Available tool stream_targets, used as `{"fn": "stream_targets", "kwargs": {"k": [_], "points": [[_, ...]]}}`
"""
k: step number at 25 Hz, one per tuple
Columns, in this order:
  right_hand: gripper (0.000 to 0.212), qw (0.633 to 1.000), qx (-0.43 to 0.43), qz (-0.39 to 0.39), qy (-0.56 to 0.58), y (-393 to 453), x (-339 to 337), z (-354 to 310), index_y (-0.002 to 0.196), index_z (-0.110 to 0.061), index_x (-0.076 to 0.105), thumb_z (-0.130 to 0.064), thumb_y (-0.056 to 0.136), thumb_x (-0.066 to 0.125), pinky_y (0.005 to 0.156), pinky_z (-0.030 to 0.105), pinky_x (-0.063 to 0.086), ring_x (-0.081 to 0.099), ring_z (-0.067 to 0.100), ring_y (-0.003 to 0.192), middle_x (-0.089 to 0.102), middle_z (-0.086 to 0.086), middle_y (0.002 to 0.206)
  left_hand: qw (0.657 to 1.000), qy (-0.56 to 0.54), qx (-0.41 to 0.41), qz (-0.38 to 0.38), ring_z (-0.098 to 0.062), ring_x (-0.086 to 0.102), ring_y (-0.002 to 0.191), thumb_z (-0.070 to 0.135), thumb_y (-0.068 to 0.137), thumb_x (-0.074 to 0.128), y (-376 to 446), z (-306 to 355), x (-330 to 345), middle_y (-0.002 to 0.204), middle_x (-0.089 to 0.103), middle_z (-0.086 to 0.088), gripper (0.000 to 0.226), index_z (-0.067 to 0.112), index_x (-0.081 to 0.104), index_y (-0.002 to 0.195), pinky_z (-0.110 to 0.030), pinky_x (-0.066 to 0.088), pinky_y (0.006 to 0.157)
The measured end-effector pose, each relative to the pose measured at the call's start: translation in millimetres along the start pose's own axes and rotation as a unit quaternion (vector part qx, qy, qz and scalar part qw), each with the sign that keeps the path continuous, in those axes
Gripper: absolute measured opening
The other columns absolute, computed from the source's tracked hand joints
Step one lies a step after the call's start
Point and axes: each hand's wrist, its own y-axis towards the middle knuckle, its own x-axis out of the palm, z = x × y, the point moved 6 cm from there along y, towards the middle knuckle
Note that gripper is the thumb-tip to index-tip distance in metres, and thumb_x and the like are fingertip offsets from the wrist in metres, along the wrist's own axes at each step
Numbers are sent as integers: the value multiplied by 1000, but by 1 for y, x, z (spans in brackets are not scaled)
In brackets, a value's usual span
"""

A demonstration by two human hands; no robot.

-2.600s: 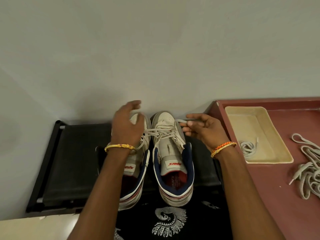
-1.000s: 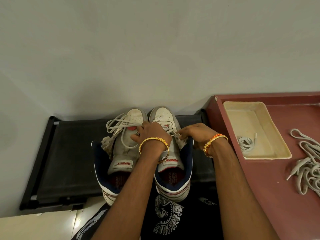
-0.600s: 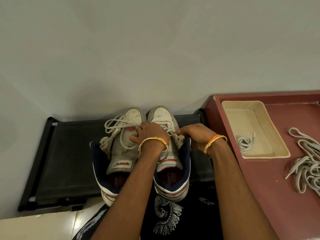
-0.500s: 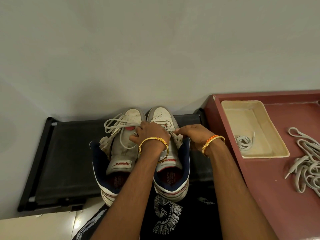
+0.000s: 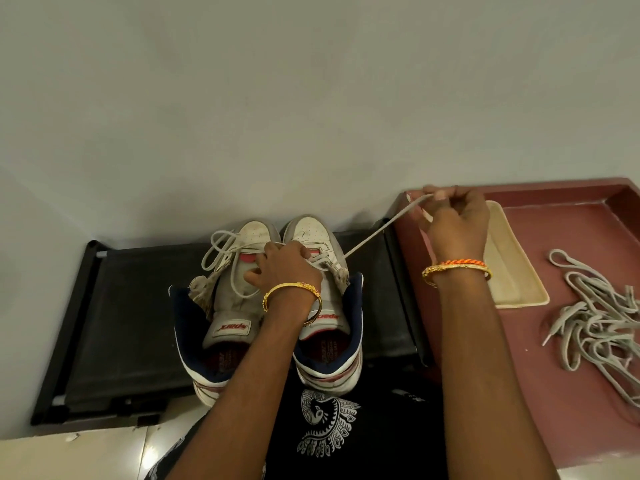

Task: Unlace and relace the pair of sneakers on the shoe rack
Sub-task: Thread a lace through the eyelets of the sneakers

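1. White leather sneakers with navy collars are sitting side by side on the black shoe rack (image 5: 114,306), toes pointing at twelve o'clock toward the grey wall.
2. I am seeing the left hand (image 5: 287,265) resting on the right sneaker (image 5: 322,271) over its lace area, fingers curled down onto the laces; what exactly its grip is pinching I cannot tell, since the knuckles are covering it.
3. I am watching the right hand (image 5: 453,220) lifted at about two o'clock from the shoes, its grip closed in a pinch on the end of a pale lace (image 5: 377,230).
4. That lace is running taut in a straight diagonal from the right sneaker's eyelets up to the pinching fingers (image 5: 436,195).
5. On the left sneaker (image 5: 235,296), the lace is lying loose, looped over the toe and tongue.
6. At three o'clock from the rack, a reddish-brown desk (image 5: 571,393) is carrying a cream tray (image 5: 512,271), partly hidden behind the right wrist.
7. Further toward three o'clock, a tangled heap of spare laces (image 5: 599,323) is lying on the desk surface, apart from the tray.
8. Gold bangles are showing on both wrists, with an orange braided band on the right one.
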Motion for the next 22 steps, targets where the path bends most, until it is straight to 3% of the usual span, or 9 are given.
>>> {"fn": "stream_targets", "kwargs": {"k": [2,3,5,6,8,10,14,17,22], "points": [[22,993,16,1,121,-4,2,-7,78,-12,45,3,95,43,62,28,57,65,14,60,62,6,70,1000,2,0,18,-29,37,125,18,81,61,-5,0,-5,133,44,-7,41,26,55,121,-46,26,99],[23,995,19,-14,95,-8,6,-4,76,-12,47,2,93,46,54,25,53,59,11,52,60,4,66,999,6,10,42,-29,37,125,20,82,61,-8,0,-10,133,44,-7,43,24,52,124,-46,26,100],[21,985,8,-112,-131,-17,22,24,72,-17,55,-3,88,57,56,24,50,57,12,57,60,0,67,990,-11,86,113,-27,42,120,21,84,60,-18,5,-22,126,48,-8,37,20,55,121,-45,30,99],[18,950,6,-186,-251,-22,31,45,73,-20,60,-8,86,63,67,27,53,60,14,68,62,-2,71,979,-48,151,130,-25,48,111,20,84,60,-25,10,-25,118,52,-8,29,17,60,114,-43,37,97],[9,876,41,-297,-378,-34,39,83,78,-18,68,-12,84,66,85,36,54,64,18,83,68,-1,79,959,-103,251,79,-20,55,90,19,88,57,-42,19,-19,101,59,-6,15,13,65,99,-40,46,84],[13,856,60,-313,-407,-40,36,97,84,-14,72,-6,82,63,85,39,55,65,19,83,71,6,84,952,-69,296,27,-20,57,87,23,92,50,-57,23,-3,95,63,-5,19,14,65,101,-34,47,78],[16,885,33,-265,-382,-43,32,85,91,-8,73,-1,84,60,70,23,50,61,14,77,70,9,88,937,1,340,80,-24,60,81,29,94,45,-67,24,1,85,67,-6,26,14,65,100,-31,39,70],[14,928,2,-199,-316,-40,24,61,97,-6,71,-10,85,67,82,27,51,60,12,83,70,7,94,935,35,337,106,-23,61,70,39,90,41,-66,19,0,71,67,-1,33,17,65,83,-31,34,66],[9,993,-40,-109,20,-38,5,-32,84,-13,67,-5,86,64,51,14,41,52,4,59,69,-9,71,936,97,321,107,-25,59,74,43,92,40,-63,18,5,67,66,-2,40,19,68,76,-32,30,71]]}}
